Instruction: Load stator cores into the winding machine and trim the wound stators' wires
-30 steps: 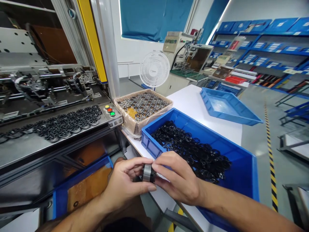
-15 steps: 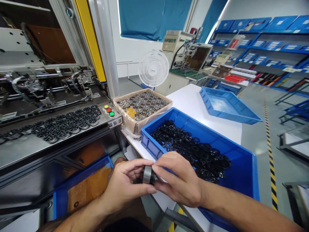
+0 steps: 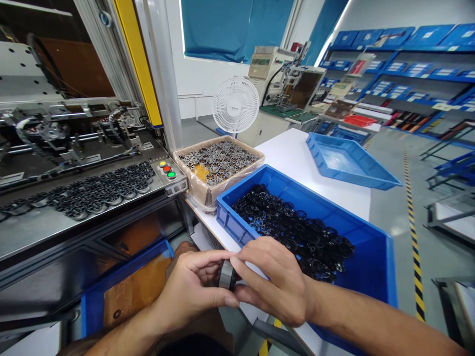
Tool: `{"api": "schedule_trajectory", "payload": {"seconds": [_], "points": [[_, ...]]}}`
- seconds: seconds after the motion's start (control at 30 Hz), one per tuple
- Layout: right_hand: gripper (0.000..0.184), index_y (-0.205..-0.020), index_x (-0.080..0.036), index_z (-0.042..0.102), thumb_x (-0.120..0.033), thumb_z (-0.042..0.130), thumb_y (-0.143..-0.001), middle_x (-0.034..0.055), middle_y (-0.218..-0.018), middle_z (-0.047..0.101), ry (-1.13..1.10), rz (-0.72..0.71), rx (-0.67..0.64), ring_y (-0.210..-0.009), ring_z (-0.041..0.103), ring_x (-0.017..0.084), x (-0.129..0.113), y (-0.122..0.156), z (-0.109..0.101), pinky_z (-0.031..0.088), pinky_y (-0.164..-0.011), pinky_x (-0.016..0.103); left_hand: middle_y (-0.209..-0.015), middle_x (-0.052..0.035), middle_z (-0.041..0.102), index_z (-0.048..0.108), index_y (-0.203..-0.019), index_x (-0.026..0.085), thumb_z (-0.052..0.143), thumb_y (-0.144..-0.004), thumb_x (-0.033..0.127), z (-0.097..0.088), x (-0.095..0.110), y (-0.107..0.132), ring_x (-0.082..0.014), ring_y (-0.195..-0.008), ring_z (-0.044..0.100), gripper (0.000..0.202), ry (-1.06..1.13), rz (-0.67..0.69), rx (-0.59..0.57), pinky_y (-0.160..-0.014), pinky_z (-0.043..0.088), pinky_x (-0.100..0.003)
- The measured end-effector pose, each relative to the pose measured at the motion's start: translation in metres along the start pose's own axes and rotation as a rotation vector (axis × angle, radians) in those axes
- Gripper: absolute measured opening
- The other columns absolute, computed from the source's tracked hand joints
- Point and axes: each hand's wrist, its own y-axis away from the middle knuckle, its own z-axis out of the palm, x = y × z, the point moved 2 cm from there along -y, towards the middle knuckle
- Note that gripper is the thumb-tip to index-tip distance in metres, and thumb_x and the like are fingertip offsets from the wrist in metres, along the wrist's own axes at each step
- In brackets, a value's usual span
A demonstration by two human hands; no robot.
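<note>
Between my two hands is a round motor stator core [image 3: 225, 275], a grey metal ring with black end pieces. My left hand [image 3: 198, 282] grips it from the left, thumb below and fingers above. From the right, my right hand [image 3: 272, 279] closes its fingers on the core's black end face, covering much of that side. Many thin black plastic rings [image 3: 293, 227] lie heaped in a deep blue bin [image 3: 374, 247] just beyond my right hand. Similar black-and-grey cores [image 3: 107, 190] stand in rows on the metal bench to the left.
A lined cardboard box [image 3: 204, 193] of bare metal cores stands behind the blue bin. Left of it is a button panel [image 3: 168, 174] beside a machine with a yellow post [image 3: 139, 59]. A light blue tray [image 3: 349, 163] and a white fan [image 3: 236, 106] are farther back.
My right hand's fingers have shifted slightly over the core's end face, and the core has turned a little. My left hand keeps its hold.
</note>
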Motion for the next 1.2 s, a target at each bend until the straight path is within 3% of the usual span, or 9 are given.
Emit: {"api": "schedule_trajectory", "payload": {"seconds": [0.17,0.3,0.43,0.53,0.67,0.77,0.87,1.0,1.2], "points": [[0.057,-0.128,-0.012,0.055,-0.048,0.067,-0.084,0.0168,-0.109,0.064,-0.231,0.267,0.021,-0.1,0.062,0.024,0.009,0.0,0.003,0.056,-0.081,0.04,-0.136,-0.0059,0.061,0.051,-0.139,0.032,0.06,-0.091,0.026,0.003,0.004,0.013,-0.0228,-0.12,0.06,0.05,-0.204,0.039,-0.138,-0.106,0.044,-0.036],[0.057,-0.124,-0.014,0.059,-0.051,0.067,-0.082,0.0134,-0.104,0.068,-0.42,0.463,0.014,-0.095,0.065,0.021,0.015,0.002,0.011,0.056,-0.082,0.036,-0.15,-0.0069,0.047,0.039,-0.146,0.034,0.05,-0.096,0.026,0.002,0.003,0.023,-0.0248,-0.136,0.046,0.052,-0.473,0.019,-0.21,-0.115,0.034,-0.039],[0.055,-0.12,-0.015,0.061,-0.051,0.071,-0.079,0.0103,-0.098,0.071,-0.414,0.479,-0.018,-0.089,0.067,0.02,0.02,0.009,0.013,0.057,-0.08,0.033,-0.145,-0.0093,0.051,0.042,-0.145,0.03,0.046,-0.097,0.03,-0.014,0.01,0.029,-0.0247,-0.13,0.051,0.048,-0.527,0.006,-0.171,-0.111,0.039,-0.038],[0.054,-0.126,-0.018,0.058,-0.045,0.071,-0.082,0.0097,-0.103,0.071,-0.283,0.519,-0.033,-0.092,0.069,0.022,0.031,0.016,0.009,0.058,-0.081,0.034,-0.136,-0.0102,0.06,0.052,-0.137,0.024,0.048,-0.096,0.034,-0.067,0.042,0.035,-0.0241,-0.12,0.06,0.042,-0.762,0.146,0.153,-0.105,0.045,-0.035],[0.039,-0.123,-0.023,0.059,-0.037,0.064,-0.088,0.0087,-0.105,0.071,-0.092,0.482,-0.017,-0.092,0.07,0.025,0.047,0.022,0.011,0.059,-0.081,0.036,-0.121,-0.0093,0.071,0.065,-0.121,0.017,0.061,-0.086,0.043,-0.183,0.109,0.071,-0.0253,-0.109,0.067,0.043,-1.454,0.239,0.984,-0.1,0.048,-0.035],[0.033,-0.118,-0.024,0.06,-0.04,0.06,-0.089,0.0079,-0.106,0.07,0.008,0.434,-0.016,-0.091,0.07,0.025,0.053,0.026,0.016,0.059,-0.082,0.036,-0.113,-0.0154,0.074,0.071,-0.108,0.011,0.063,-0.08,0.037,-0.257,0.141,0.1,-0.0318,-0.098,0.071,0.04,-1.604,0.144,1.226,-0.096,0.05,-0.044],[0.031,-0.114,-0.023,0.062,-0.043,0.058,-0.09,0.0069,-0.105,0.071,0.108,0.421,-0.021,-0.089,0.071,0.024,0.062,0.032,0.019,0.058,-0.087,0.036,-0.111,-0.0176,0.074,0.074,-0.099,0.01,0.06,-0.077,0.036,-0.299,0.148,0.109,-0.0357,-0.105,0.069,0.036,-1.694,0.084,1.231,-0.098,0.049,-0.047],[0.037,-0.106,-0.019,0.065,-0.05,0.055,-0.089,0.0091,-0.1,0.073,0.217,0.532,-0.091,-0.087,0.071,0.027,0.099,0.048,0.021,0.056,-0.088,0.042,-0.122,-0.0136,0.07,0.073,-0.103,0.013,0.052,-0.08,0.037,-0.317,0.144,0.102,-0.0321,-0.119,0.062,0.04,-1.789,0.067,1.039,-0.105,0.045,-0.044],[0.036,-0.098,-0.014,0.073,-0.032,0.045,-0.087,0.0161,-0.105,0.074,-0.01,0.944,-0.766,-0.1,0.07,0.034,0.138,0.076,0.039,0.053,-0.09,0.046,-0.124,-0.0156,0.068,0.07,-0.107,0.01,0.047,-0.082,0.036,-0.314,0.155,0.095,-0.0391,-0.131,0.049,0.043,-1.886,0.117,0.844,-0.104,0.043,-0.054]]}}
